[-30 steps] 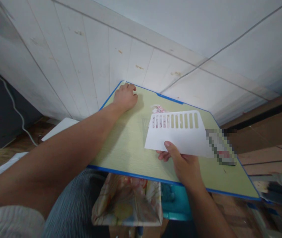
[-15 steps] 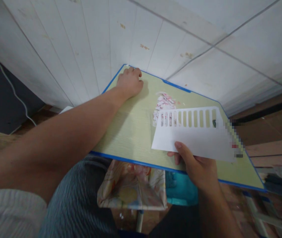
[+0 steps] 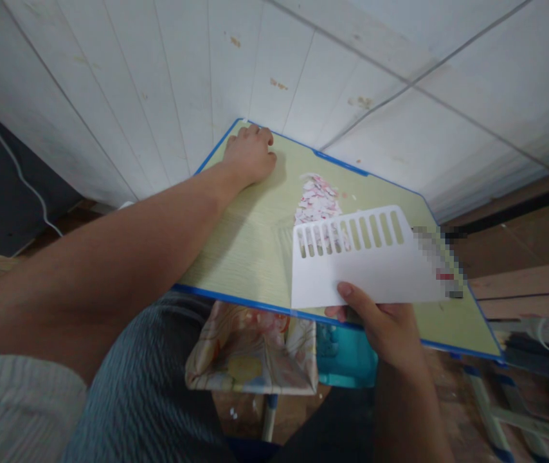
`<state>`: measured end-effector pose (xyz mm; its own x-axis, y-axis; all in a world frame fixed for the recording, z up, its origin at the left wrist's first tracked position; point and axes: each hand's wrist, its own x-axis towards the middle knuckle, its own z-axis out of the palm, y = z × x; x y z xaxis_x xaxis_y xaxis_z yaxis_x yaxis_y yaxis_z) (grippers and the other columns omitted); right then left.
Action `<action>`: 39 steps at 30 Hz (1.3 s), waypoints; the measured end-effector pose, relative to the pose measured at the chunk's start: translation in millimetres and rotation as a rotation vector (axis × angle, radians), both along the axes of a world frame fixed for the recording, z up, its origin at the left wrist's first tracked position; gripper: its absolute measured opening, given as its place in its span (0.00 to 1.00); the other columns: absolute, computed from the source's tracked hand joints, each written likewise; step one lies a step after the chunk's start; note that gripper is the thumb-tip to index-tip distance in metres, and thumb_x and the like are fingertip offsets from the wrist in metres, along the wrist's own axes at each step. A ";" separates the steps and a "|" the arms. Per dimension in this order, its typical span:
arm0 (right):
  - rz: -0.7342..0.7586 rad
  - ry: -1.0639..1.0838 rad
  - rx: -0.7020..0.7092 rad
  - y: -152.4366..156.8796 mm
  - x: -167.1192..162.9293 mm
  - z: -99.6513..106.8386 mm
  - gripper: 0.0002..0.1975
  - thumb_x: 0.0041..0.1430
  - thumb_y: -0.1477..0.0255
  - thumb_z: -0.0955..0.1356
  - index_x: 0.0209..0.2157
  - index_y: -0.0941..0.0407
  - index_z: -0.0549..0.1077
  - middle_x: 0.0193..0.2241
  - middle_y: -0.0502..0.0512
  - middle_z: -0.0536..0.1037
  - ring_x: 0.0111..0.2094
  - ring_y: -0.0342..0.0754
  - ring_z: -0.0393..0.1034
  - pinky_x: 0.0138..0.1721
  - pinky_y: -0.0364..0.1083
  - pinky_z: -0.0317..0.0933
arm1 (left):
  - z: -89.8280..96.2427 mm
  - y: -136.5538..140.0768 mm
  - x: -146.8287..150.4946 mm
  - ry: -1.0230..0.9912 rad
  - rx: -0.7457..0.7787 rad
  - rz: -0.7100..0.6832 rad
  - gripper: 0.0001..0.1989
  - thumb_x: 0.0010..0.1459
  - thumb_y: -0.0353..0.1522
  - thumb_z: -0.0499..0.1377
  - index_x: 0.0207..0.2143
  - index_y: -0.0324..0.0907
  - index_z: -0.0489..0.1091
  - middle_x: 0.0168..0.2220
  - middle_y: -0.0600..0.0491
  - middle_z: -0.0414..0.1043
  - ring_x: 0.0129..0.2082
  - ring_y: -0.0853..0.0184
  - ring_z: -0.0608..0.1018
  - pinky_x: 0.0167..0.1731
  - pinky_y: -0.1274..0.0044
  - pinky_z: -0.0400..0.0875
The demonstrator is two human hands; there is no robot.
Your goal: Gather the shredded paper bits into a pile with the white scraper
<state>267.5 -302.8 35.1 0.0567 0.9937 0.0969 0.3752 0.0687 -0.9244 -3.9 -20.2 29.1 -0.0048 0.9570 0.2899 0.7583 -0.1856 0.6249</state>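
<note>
My right hand (image 3: 380, 321) grips the near edge of a white slotted card (image 3: 351, 273), thumb on top and fingers underneath. A row of several rounded slots runs along the card's far edge. The card is above the table (image 3: 240, 257), its slotted part partly over a pile of small pale pink-and-white flakes (image 3: 315, 199). Whether the card touches the pile cannot be told. My left hand (image 3: 250, 154) rests palm down on the table's far left corner, fingers slightly bent and apart, holding nothing.
A white panelled wall (image 3: 197, 83) rises behind the blue-edged table. Below its near edge hang a patterned cloth-lined bin (image 3: 255, 373) and a turquoise container (image 3: 349, 366). A pixelated patch covers something at the table's right. A cable (image 3: 429, 77) runs down the wall.
The white slotted card has turned slightly, its left end coming left and closer to me, and its slots look wider. My left hand stays in place. The view has shifted a little.
</note>
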 end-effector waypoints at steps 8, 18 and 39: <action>-0.075 0.064 -0.087 -0.5 5.1 -7.2 0.19 0.68 0.55 0.83 0.32 0.53 0.83 0.26 0.57 0.87 0.22 0.52 0.81 0.26 0.47 0.79 | -15.0 17.1 -4.3 -0.031 0.077 -0.014 0.14 0.73 0.34 0.72 0.57 0.46 0.77 0.63 0.43 0.81 0.76 0.43 0.70 0.83 0.46 0.59; -0.120 0.112 0.137 47.9 10.5 6.7 0.15 0.64 0.57 0.82 0.34 0.53 0.82 0.26 0.57 0.87 0.22 0.53 0.78 0.26 0.51 0.78 | -16.3 12.1 -5.5 0.027 0.111 0.014 0.17 0.70 0.29 0.70 0.59 0.44 0.80 0.68 0.40 0.79 0.76 0.40 0.72 0.81 0.48 0.62; 0.295 -0.247 0.237 103.1 19.9 21.5 0.14 0.71 0.57 0.80 0.29 0.43 0.87 0.36 0.50 0.93 0.44 0.63 0.91 0.62 0.59 0.85 | -9.7 5.8 -8.5 0.195 0.121 -0.060 0.22 0.76 0.35 0.62 0.69 0.52 0.76 0.71 0.44 0.77 0.77 0.44 0.71 0.83 0.46 0.61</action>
<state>287.4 -199.8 56.6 -0.2787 0.9128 0.2984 0.5153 0.4044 -0.7556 -12.5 -14.5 19.4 0.1188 0.9123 0.3920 0.8479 -0.2987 0.4380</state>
